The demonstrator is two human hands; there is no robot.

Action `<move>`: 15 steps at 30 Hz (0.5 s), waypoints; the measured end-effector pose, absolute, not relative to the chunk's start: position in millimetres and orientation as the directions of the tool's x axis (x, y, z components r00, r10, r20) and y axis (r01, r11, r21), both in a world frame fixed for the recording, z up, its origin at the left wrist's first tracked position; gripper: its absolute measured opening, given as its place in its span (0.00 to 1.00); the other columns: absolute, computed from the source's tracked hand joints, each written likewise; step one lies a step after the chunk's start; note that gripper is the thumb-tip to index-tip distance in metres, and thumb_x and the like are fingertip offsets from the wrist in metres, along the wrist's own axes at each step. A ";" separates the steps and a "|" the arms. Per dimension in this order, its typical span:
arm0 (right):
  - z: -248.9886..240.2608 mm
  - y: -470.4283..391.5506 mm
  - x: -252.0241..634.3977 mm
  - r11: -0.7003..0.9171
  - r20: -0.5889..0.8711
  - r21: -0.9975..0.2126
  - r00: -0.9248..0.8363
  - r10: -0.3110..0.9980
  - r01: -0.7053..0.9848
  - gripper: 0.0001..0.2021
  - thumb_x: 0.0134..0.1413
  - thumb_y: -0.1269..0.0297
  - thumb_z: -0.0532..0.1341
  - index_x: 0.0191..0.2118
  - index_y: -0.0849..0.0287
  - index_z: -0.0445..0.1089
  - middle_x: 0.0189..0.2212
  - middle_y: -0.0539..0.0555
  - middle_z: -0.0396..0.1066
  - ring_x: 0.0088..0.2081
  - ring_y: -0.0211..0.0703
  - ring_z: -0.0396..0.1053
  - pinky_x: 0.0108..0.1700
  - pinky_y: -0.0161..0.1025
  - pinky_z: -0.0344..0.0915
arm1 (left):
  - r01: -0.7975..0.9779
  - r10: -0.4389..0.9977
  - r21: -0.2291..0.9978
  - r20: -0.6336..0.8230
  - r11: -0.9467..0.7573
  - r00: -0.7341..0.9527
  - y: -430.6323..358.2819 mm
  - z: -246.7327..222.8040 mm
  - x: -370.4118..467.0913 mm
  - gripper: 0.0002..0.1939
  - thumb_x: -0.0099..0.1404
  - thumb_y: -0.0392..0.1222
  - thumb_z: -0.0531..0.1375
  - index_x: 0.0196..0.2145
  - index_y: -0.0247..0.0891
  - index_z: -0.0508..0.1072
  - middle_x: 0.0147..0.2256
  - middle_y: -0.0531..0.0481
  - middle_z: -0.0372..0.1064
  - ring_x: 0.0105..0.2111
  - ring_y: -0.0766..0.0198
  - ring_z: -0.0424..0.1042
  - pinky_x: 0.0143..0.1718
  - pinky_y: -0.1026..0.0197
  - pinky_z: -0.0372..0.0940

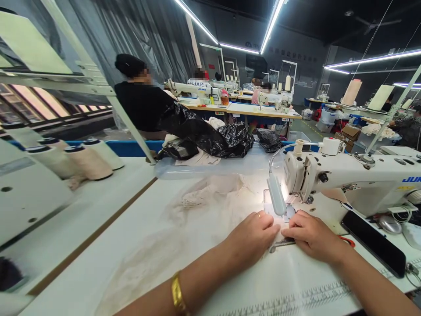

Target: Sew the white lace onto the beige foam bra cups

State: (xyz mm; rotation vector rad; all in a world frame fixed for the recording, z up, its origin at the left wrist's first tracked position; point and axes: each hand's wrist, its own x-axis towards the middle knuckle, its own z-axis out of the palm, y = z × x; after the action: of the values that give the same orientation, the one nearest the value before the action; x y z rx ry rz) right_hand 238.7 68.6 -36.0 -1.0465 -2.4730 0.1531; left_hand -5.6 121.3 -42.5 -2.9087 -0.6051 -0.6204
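Just in front of the sewing machine, my left hand rests low with fingers curled together on a sheer, cream fabric. My right hand is close beside it, its fingers bent and pinched at the fabric's edge near the needle plate. The fabric spreads to the left across the white table, partly crumpled, its edge hard to see. A small lamp on a bendy neck lights the spot and hides part of the needle area. A thin dark metal piece lies beneath the fingertips.
A black phone lies right of my right hand, near an orange handle. A printed ruler runs along the front. Thread cones stand left. Beyond are black plastic bags and a seated person.
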 end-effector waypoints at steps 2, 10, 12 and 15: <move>-35.6 68.3 238.5 0.707 0.366 -0.270 -0.609 0.704 0.654 0.18 0.64 0.79 0.54 0.47 0.53 0.77 0.35 0.54 0.70 0.38 0.45 0.64 0.37 0.39 0.62 | 0.403 0.356 -0.021 0.427 -0.915 0.831 121.3 -43.7 -5.0 0.12 0.69 0.29 0.52 0.28 0.37 0.66 0.27 0.50 0.60 0.26 0.62 0.54 0.28 0.59 0.51; -34.7 66.6 236.2 0.674 0.338 -0.281 -0.587 0.736 0.683 0.16 0.63 0.79 0.53 0.46 0.55 0.74 0.34 0.53 0.68 0.37 0.46 0.63 0.37 0.40 0.62 | 0.374 0.335 0.025 0.505 -0.927 0.796 122.3 -47.1 -4.5 0.10 0.71 0.31 0.54 0.33 0.38 0.70 0.33 0.47 0.68 0.32 0.58 0.62 0.36 0.55 0.58; -35.8 66.8 235.4 0.645 0.322 -0.282 -0.563 0.761 0.711 0.15 0.64 0.78 0.54 0.48 0.56 0.73 0.34 0.54 0.68 0.38 0.47 0.63 0.38 0.41 0.62 | 0.330 0.306 0.052 0.527 -0.943 0.793 125.1 -48.0 -4.1 0.09 0.72 0.31 0.54 0.36 0.38 0.71 0.36 0.47 0.71 0.34 0.57 0.65 0.39 0.54 0.58; -39.2 68.3 235.1 0.624 0.316 -0.289 -0.543 0.778 0.726 0.16 0.64 0.77 0.54 0.51 0.55 0.73 0.36 0.54 0.69 0.39 0.48 0.65 0.38 0.41 0.63 | 0.283 0.303 0.119 0.504 -0.952 0.808 130.3 -46.7 -3.2 0.09 0.73 0.31 0.53 0.37 0.38 0.71 0.38 0.49 0.73 0.35 0.59 0.66 0.40 0.54 0.57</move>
State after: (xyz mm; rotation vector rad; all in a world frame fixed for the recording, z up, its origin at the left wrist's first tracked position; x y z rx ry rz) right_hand 235.1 68.3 -39.2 -1.1925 -2.4353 0.1724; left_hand -3.2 130.3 -46.7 -3.0233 -0.4905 -0.8532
